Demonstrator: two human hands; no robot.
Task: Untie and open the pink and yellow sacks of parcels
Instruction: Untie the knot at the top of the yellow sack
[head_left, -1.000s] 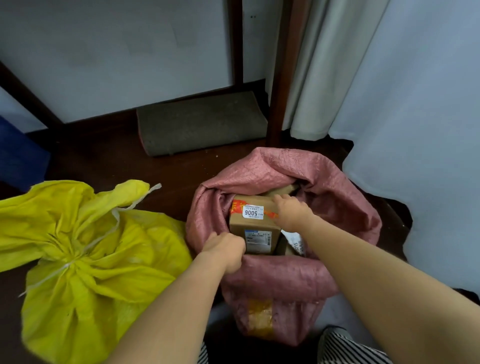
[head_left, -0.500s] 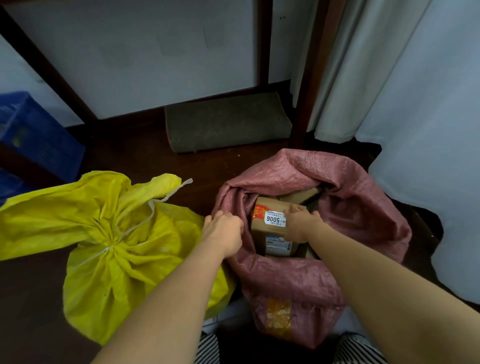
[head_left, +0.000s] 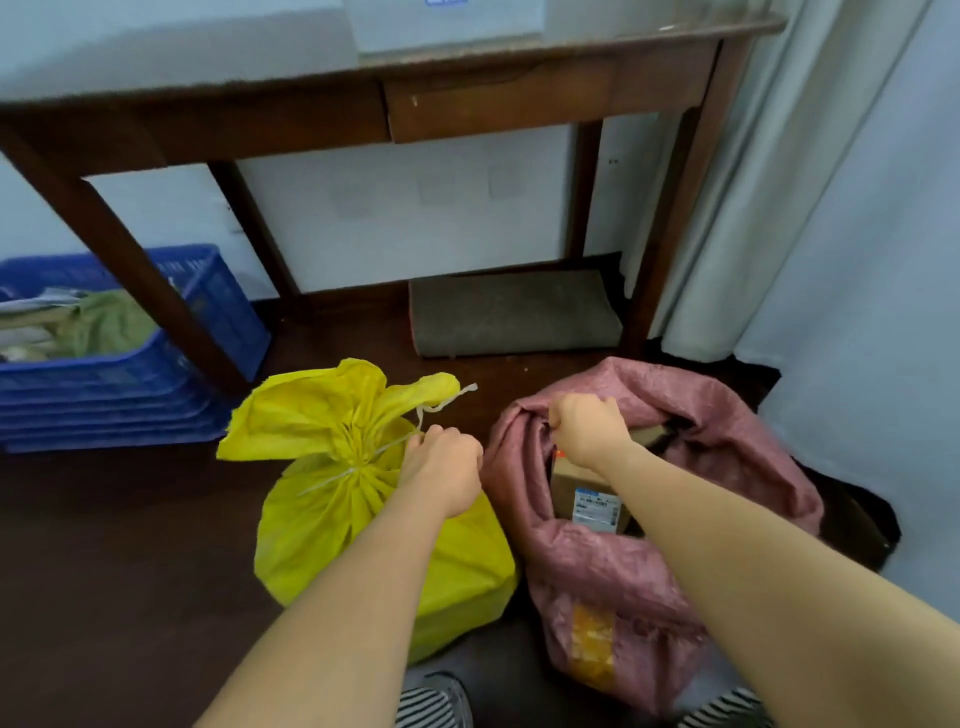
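The yellow sack (head_left: 311, 530) stands on the floor left of centre, its neck bunched and tied with a white string (head_left: 382, 451). My left hand (head_left: 441, 470) rests on the sack's right side, fingertips closed on the string just by the neck. To the right, the pink sack (head_left: 737, 483) stands open with its rim rolled down. A cardboard parcel (head_left: 584, 493) with a printed label shows inside. My right hand (head_left: 587, 428) is a fist closed on the pink sack's upper left rim, above the parcel.
A dark wooden table (head_left: 493, 98) with a drawer stands behind the sacks. A blue plastic crate (head_left: 119, 384) holding cloth and papers sits at the left, and a grey mat (head_left: 511, 314) lies under the table. Pale curtains (head_left: 753, 182) hang at the right.
My left hand left the pink sack's rim and went left to the yellow sack's string. My right hand rose from the parcel to the pink rim. The view tilted up.
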